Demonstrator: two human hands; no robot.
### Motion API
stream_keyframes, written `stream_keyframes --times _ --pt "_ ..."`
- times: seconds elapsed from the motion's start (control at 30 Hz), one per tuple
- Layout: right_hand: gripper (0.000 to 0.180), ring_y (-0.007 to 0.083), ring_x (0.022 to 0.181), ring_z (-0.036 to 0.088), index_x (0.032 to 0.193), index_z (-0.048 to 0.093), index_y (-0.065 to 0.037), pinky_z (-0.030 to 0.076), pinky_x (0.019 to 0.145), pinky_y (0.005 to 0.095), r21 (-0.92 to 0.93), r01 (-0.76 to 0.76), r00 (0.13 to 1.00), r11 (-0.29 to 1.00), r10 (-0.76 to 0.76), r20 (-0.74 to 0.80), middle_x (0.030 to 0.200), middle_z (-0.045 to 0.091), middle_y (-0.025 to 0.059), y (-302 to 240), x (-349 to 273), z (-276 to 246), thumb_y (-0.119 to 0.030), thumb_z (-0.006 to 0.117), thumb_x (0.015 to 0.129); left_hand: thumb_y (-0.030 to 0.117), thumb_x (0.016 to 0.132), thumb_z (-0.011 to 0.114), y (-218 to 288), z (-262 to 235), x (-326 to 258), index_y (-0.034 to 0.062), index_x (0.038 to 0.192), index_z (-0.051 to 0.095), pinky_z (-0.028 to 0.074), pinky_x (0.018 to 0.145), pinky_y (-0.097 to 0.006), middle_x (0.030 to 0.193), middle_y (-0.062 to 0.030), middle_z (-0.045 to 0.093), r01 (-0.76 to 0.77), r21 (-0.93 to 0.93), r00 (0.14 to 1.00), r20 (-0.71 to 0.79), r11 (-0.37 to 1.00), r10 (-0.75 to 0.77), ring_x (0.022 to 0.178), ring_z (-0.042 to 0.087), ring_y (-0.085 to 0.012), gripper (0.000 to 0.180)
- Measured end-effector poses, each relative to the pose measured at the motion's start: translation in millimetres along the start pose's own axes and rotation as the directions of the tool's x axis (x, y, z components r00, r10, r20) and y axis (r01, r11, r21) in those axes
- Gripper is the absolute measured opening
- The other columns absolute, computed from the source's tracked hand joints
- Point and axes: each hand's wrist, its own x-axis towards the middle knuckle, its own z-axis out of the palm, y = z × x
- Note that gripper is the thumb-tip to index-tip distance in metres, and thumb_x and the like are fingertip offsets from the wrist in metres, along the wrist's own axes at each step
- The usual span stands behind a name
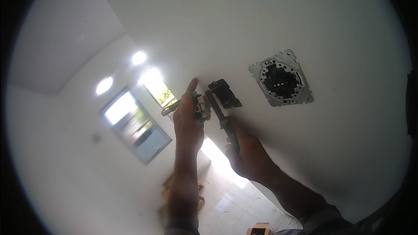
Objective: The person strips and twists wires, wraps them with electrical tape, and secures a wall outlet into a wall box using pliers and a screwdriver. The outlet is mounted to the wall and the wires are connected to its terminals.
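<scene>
My left hand (pixel 188 119) is closed on a wall switch or socket insert (pixel 201 108), its pale terminal side turned to the right; which kind it is I cannot tell. The index finger points up beside the wall. In my right hand (pixel 247 152) is a screwdriver (pixel 224 124) with a dark and green handle and a dark shaft. Its tip end is up close to the insert's right side. Just behind lies an open black wall box (pixel 224 93) with red and blue wires. Farther right, a socket insert in a square metal mounting frame (pixel 281 79) sits on the wall.
The white wall (pixel 339 117) stretches to the right. Beyond the left hand are a window (pixel 137 124) and a bright narrow opening (pixel 157 88). Cardboard boxes (pixel 170 191) stand low behind the left forearm, and an open carton (pixel 260 227) is on the tiled floor (pixel 226 206).
</scene>
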Motion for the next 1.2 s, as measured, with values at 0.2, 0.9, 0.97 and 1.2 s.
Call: stream_keyframes --times 0.2,0.9,0.97,1.2 --pt "0.063 0.0517 0.109 0.067 0.150 0.037 0.006 0.054 0.096 0.0540 -0.062 0.009 0.999 0.998 -0.011 -0.032 0.122 0.060 0.0342 1.4 -5.2 -1.7 -0.005 0.060 0.092 0.046 0.115 0.042 7.2 11.6 1.7 -0.0054 0.153 0.049 0.052 0.069 -0.026 0.096 -0.0052 0.066 0.103 -0.186 0.993 -0.031 0.977 -0.111 0.079 0.062 -0.0108 0.064" --pt "0.051 0.0270 0.088 0.069 0.145 0.050 0.000 0.055 0.085 0.0410 0.237 -0.145 0.988 0.961 0.128 0.083 0.096 0.066 0.0138 6.6 -30.0 -20.6 -0.009 0.060 0.096 0.057 0.111 0.048 -15.9 -2.0 -0.9 0.0017 0.144 0.054 0.058 0.062 -0.028 0.101 -0.0107 0.073 -0.048 0.108 0.996 -0.066 0.993 0.056 0.078 0.072 -0.0156 0.065" --pt "0.050 0.0246 0.087 0.066 0.145 0.050 0.000 0.054 0.084 0.0398 0.299 -0.137 0.990 0.944 0.120 0.073 0.094 0.065 0.0123 12.8 -27.9 -15.6 -0.010 0.059 0.097 0.057 0.111 0.047 -19.4 -1.8 -1.1 0.0032 0.139 0.056 0.058 0.064 -0.030 0.102 -0.0124 0.073 -0.079 0.226 0.992 -0.075 0.971 0.099 0.079 0.073 -0.0187 0.061" --pt "0.050 0.0287 0.090 0.068 0.146 0.047 0.002 0.054 0.085 0.0426 0.258 -0.245 0.969 0.935 0.228 0.093 0.097 0.065 0.0173 7.6 -26.3 -3.6 -0.010 0.058 0.099 0.059 0.111 0.045 -15.6 -3.4 -2.6 0.0039 0.129 0.060 0.056 0.066 -0.033 0.102 -0.0158 0.074 0.046 0.002 0.995 -0.087 0.999 -0.046 0.083 0.073 -0.0237 0.060"
